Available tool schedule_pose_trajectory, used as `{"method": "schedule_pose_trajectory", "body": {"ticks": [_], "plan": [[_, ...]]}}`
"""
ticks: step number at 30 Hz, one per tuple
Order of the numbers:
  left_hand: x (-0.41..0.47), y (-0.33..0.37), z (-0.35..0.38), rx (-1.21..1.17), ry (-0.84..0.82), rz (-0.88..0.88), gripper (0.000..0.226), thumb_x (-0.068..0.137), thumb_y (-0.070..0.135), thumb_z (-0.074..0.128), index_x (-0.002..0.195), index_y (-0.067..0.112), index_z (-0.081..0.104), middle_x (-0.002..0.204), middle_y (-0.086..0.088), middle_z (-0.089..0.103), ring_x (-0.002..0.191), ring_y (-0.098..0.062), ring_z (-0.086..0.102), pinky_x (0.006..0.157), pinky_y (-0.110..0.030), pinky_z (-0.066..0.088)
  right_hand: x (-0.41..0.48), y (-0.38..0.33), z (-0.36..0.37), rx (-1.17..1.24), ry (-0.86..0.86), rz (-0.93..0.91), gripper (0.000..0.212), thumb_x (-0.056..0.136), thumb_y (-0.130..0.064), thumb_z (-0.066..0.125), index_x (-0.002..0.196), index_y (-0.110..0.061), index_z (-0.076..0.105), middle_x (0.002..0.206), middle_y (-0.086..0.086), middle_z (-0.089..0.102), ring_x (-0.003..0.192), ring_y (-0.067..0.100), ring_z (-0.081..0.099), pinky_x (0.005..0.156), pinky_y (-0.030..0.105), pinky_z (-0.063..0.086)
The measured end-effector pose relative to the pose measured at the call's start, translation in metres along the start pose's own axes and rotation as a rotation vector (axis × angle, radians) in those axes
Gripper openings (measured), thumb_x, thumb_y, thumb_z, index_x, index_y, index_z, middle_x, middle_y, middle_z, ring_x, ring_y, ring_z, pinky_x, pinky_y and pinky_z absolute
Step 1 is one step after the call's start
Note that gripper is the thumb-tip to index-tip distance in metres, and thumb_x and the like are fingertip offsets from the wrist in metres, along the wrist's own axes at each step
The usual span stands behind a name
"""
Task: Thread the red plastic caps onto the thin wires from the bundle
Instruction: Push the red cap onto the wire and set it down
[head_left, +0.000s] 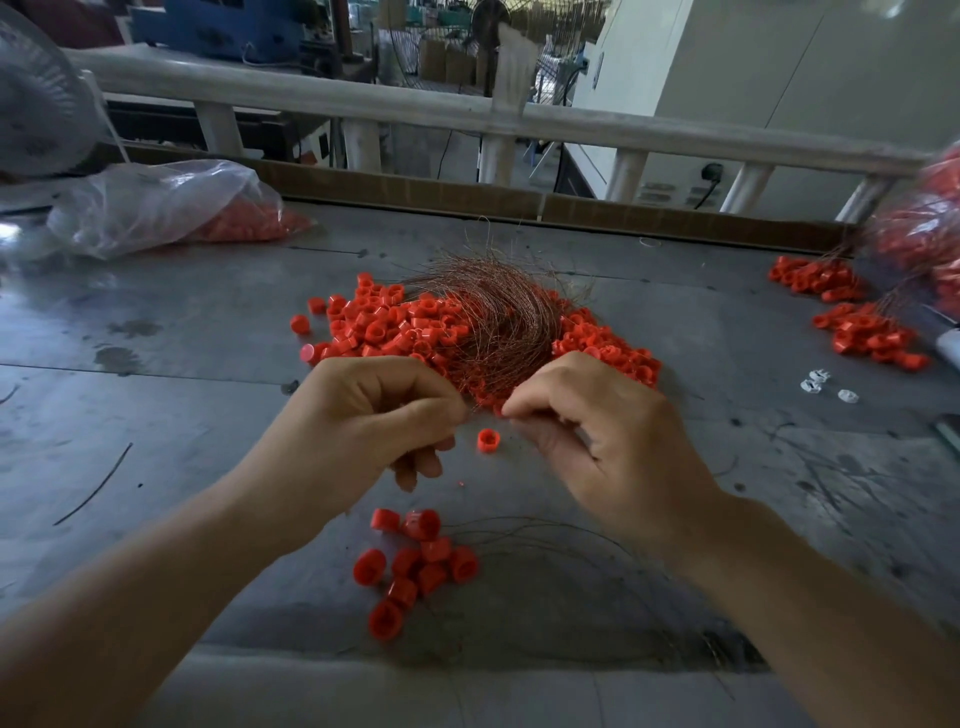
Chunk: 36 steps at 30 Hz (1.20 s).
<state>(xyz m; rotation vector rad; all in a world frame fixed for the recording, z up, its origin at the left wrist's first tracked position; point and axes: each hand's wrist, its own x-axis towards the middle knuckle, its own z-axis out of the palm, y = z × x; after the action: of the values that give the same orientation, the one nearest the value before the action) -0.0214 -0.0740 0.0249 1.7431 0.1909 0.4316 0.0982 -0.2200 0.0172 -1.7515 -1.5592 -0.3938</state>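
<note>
Two hands met at the middle of the grey metal worktop. The left hand curled tight, thumb and forefinger pinching the near tips of the bundle of thin copper-coloured wires. The right hand curled too, pinching a small red plastic cap right against those tips. The bundle fanned over a heap of loose red caps just beyond. One single red cap lay between the hands, and a wired cluster of caps sat toward the near edge.
</note>
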Motion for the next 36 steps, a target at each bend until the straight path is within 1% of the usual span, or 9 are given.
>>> {"method": "schedule_pose_trajectory", "body": {"ticks": [3,6,9,12,17,24,30,33,36], "plan": [[0.001,-0.003,0.001,0.014,0.025,0.024,0.023,0.050,0.026,0.070,0.073,0.031,0.074,0.069,0.003,0.071,0.059,-0.008,0.066,0.057,-0.014,0.051,0.003,0.001,-0.008,-0.013,0.105,0.034,0.004,0.079,-0.003,0.063,0.079,-0.002,0.067,0.077,0.002,0.059,0.072,0.003,0.051,0.067,0.008,0.039],[0.001,-0.006,0.002,0.117,0.051,0.074,0.035,0.050,0.022,0.070,0.079,0.042,0.072,0.078,0.009,0.071,0.068,-0.006,0.066,0.064,-0.011,0.051,0.004,0.001,-0.014,0.033,0.145,0.108,0.004,0.079,-0.005,0.063,0.080,-0.006,0.066,0.077,-0.002,0.057,0.073,0.004,0.051,0.066,0.007,0.037],[0.001,-0.007,0.005,0.141,0.041,0.102,0.041,0.050,0.024,0.069,0.084,0.047,0.069,0.082,0.009,0.070,0.070,-0.007,0.066,0.066,-0.014,0.052,0.003,-0.004,-0.011,0.066,0.091,0.156,0.004,0.078,-0.009,0.063,0.079,-0.009,0.066,0.076,-0.005,0.056,0.071,0.004,0.051,0.063,0.007,0.037],[0.000,-0.007,0.005,0.047,0.050,0.093,0.037,0.047,0.023,0.071,0.079,0.040,0.069,0.077,0.007,0.070,0.066,-0.008,0.066,0.061,-0.017,0.054,0.003,-0.007,-0.007,0.097,0.039,0.170,0.004,0.078,-0.010,0.062,0.079,-0.011,0.066,0.075,-0.010,0.054,0.065,0.001,0.052,0.060,0.007,0.038],[0.000,-0.004,0.005,0.137,0.035,0.113,0.021,0.054,0.020,0.070,0.075,0.024,0.070,0.077,0.006,0.071,0.065,-0.009,0.067,0.062,-0.016,0.054,0.003,-0.007,-0.006,0.117,0.005,0.182,0.004,0.077,-0.012,0.062,0.079,-0.013,0.066,0.074,-0.018,0.051,0.067,-0.003,0.051,0.059,0.006,0.038],[-0.001,-0.002,0.006,-0.050,-0.001,0.089,0.023,0.054,0.012,0.068,0.075,0.022,0.072,0.079,-0.001,0.073,0.070,-0.011,0.070,0.063,-0.014,0.052,0.003,-0.009,-0.006,0.123,-0.011,0.202,0.004,0.076,-0.012,0.062,0.078,-0.014,0.065,0.072,-0.019,0.050,0.067,-0.004,0.050,0.061,0.005,0.037],[-0.002,-0.001,0.006,-0.026,0.006,0.075,0.029,0.054,0.012,0.068,0.081,0.020,0.073,0.073,0.004,0.070,0.063,-0.007,0.066,0.059,-0.015,0.052,0.003,-0.011,-0.008,0.172,-0.017,0.239,0.004,0.076,-0.012,0.061,0.076,-0.015,0.064,0.071,-0.014,0.054,0.068,0.000,0.052,0.060,0.006,0.037],[-0.002,-0.001,0.007,-0.075,0.020,0.065,0.028,0.052,0.011,0.068,0.080,0.018,0.068,0.078,0.000,0.072,0.068,-0.012,0.069,0.060,-0.015,0.052,0.002,-0.012,-0.008,0.170,-0.027,0.239,0.003,0.076,-0.013,0.061,0.076,-0.014,0.065,0.070,-0.014,0.053,0.067,-0.003,0.050,0.060,0.005,0.036],[-0.002,0.000,0.006,-0.101,0.000,0.057,0.030,0.051,0.009,0.067,0.078,0.022,0.073,0.077,0.001,0.073,0.072,-0.010,0.070,0.063,-0.013,0.052,0.002,-0.013,-0.008,0.148,-0.045,0.232,0.004,0.075,-0.013,0.062,0.076,-0.013,0.066,0.070,-0.015,0.051,0.065,-0.004,0.047,0.059,0.005,0.035]]}}
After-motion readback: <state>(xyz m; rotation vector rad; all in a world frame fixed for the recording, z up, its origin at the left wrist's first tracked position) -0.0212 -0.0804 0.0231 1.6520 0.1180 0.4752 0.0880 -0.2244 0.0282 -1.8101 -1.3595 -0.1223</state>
